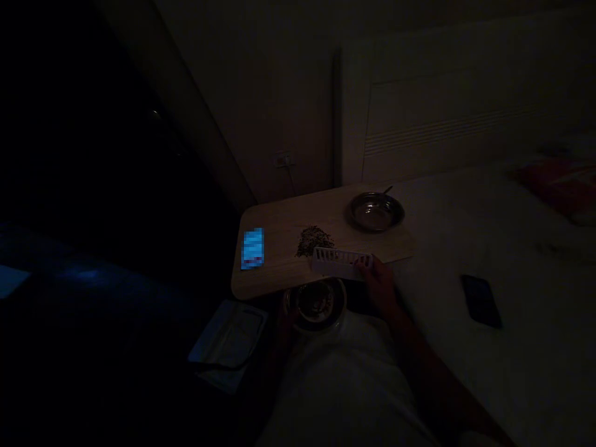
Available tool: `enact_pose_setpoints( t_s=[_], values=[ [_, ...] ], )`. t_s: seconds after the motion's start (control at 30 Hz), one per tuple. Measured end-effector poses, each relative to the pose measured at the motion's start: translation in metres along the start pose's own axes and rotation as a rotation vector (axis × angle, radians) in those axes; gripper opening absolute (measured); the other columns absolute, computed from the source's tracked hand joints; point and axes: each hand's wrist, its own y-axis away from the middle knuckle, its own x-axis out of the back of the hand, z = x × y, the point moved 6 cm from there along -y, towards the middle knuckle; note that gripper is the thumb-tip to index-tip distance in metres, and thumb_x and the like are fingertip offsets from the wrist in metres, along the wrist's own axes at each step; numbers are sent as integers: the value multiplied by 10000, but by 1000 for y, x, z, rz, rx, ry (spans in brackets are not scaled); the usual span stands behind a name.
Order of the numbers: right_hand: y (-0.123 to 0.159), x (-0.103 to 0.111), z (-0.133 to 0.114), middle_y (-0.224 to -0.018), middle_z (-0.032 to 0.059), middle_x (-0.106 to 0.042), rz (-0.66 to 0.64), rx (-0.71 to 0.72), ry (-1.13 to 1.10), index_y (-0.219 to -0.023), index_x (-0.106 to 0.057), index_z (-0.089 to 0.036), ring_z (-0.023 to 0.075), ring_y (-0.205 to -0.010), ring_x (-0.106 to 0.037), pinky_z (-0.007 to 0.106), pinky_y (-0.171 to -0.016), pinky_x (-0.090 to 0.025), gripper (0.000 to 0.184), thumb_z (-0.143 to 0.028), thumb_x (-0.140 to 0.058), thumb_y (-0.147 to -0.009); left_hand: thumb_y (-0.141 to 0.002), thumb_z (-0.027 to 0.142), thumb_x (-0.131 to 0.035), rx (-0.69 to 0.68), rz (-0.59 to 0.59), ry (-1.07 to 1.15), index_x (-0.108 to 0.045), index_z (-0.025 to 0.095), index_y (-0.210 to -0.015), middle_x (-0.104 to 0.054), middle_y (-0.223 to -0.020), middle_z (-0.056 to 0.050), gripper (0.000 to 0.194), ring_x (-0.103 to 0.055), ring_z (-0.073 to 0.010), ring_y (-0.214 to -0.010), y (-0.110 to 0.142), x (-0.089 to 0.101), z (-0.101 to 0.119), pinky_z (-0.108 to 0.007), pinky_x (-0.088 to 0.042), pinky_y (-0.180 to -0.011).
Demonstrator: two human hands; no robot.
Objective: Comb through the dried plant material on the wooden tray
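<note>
1. Although the light is very weak, I can see that the right hand (pixel 382 282) holds the white slotted piece (pixel 339 268) at its right end, with the fingers closed on it.
2. This piece is at the near edge of the low table (pixel 274 214), just beside the pile of small dark bits (pixel 313 239). It looks like thin plastic, so I judge it light and rather stiff; its slotted wall may bend if pressed hard. The end is a suitable place for holding.
3. The left hand (pixel 289 312) is at the left side of the round bowl (pixel 343 304), near the lap. How its fingers stand, I cannot tell. The bowl seems smooth and rigid, perhaps slippery; its rim should give the surest hold.
4. Loose bits should scatter easily if pushed.
</note>
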Motion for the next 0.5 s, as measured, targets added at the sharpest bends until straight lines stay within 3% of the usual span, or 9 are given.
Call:
enact_pose_setpoints(
  t_s=[0.2,0.5],
  values=[
    [0,-2,0,-772,-9,-646,-22,-11,1,-853,-634,-209,163,-719,-556,256,-656,-419,224,-428,-598,-886,-614,339,-767,65,5,33,-655,235,-1210,-668,-1310,-84,615,-488,-378,-1343,4,-5,5,-481,-409,-1099],
    [1,-6,-3,-785,-1,-660,-62,-35,-48,-867,-657,-207,168,-723,-563,265,-660,-438,232,-436,-617,-867,-618,360,-765,67,4,12,-620,236,-1261,-620,-1379,-86,671,-447,-373,-1377,2,-2,0,-472,-375,-1127]
  ],
)
